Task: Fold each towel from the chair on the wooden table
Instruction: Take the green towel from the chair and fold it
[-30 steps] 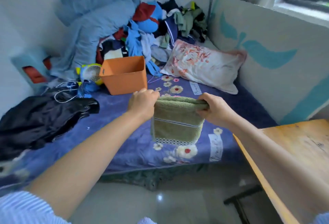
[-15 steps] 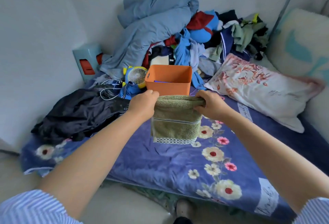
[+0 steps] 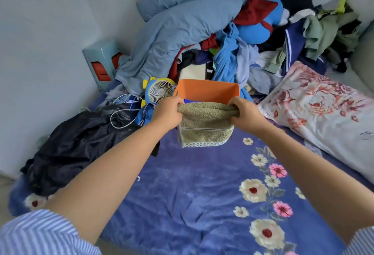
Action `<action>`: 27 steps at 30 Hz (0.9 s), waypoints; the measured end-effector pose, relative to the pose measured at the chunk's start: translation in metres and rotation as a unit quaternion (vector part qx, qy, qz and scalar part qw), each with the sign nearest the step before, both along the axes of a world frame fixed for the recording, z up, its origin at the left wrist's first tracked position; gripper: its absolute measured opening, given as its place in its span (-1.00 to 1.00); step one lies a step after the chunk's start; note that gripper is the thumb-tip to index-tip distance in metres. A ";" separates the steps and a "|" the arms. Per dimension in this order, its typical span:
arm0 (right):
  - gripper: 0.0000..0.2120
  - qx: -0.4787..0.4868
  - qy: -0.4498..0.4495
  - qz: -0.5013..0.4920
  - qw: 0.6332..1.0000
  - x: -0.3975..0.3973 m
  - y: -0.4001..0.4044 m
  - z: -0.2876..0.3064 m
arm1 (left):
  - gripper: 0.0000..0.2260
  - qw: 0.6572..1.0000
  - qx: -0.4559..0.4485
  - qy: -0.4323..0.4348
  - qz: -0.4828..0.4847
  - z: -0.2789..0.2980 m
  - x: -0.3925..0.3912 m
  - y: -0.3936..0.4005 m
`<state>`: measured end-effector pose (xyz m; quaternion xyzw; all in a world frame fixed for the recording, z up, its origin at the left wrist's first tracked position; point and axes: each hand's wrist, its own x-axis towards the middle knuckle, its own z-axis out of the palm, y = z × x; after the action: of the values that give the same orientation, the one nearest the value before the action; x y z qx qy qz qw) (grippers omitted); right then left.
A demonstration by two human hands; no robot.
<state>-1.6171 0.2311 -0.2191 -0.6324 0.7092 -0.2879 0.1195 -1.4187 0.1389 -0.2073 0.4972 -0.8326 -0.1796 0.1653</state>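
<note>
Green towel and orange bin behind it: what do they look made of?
Green towel: looks like terry cotton, with a looped, nubby pile, a flat woven stripe and a checkered hem band. Orange bin: probably moulded plastic, with smooth, matte, thin, even walls.

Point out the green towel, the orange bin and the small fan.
green towel (image 3: pixel 205 129): head view, on its hanging front face below the folded top edge.
orange bin (image 3: pixel 210 90): head view, on the inner far wall.
small fan (image 3: pixel 160 92): head view, on the white round grille.
</note>
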 end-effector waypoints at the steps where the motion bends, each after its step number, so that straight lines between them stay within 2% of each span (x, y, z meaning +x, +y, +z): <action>1: -0.72 0.000 -0.001 -0.009 1.000 -0.005 -0.015 -0.004 | -0.76 0.999 0.028 0.025 0.012 -0.004 -0.006 -0.016; 9: -0.65 -0.018 0.004 -0.067 0.998 -0.030 -0.134 -0.027 | -0.73 0.984 0.147 0.101 -0.010 -0.019 -0.045 -0.154; 14: -0.66 -0.063 -0.015 -0.149 0.987 -0.045 -0.220 -0.035 | -0.78 0.981 0.132 0.136 -0.035 -0.031 -0.072 -0.248; 17: -0.65 -0.079 -0.026 -0.168 0.982 -0.055 -0.260 -0.047 | -0.79 0.975 0.138 0.172 -0.012 -0.047 -0.089 -0.289; 20: -0.66 -0.066 -0.041 -0.167 0.983 -0.072 -0.296 -0.070 | -0.75 0.959 0.196 0.201 0.025 -0.077 -0.107 -0.328; 23: -0.67 -0.034 -0.094 -0.176 0.979 -0.086 -0.321 -0.098 | -0.79 0.945 0.228 0.231 0.049 -0.113 -0.120 -0.351; 27: -0.66 0.006 -0.222 -0.198 0.955 -0.100 -0.353 -0.145 | -0.71 0.933 0.258 0.242 0.072 -0.163 -0.135 -0.376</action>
<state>-1.7175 -0.1222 -0.3639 -0.3986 0.7777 -0.4345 0.2178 -1.5541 -0.2371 -0.3705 0.5224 -0.6546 -0.4906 0.2406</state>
